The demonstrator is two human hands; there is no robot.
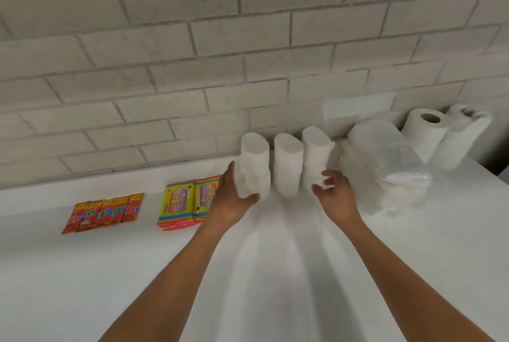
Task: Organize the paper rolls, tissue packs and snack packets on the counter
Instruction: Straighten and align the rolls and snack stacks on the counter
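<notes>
Sorted: red snack packets (103,213), yellow tissue packs (183,203) left of my left hand (230,201), which cups leftmost white roll (254,168); right hand (334,195) loose, empty. Left, prob.: clear-wrapped pack (385,170) to right

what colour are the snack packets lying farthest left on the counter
Red, with green and white lettering and a yellow strip along the top: the snack packets, seen in the head view.
</notes>
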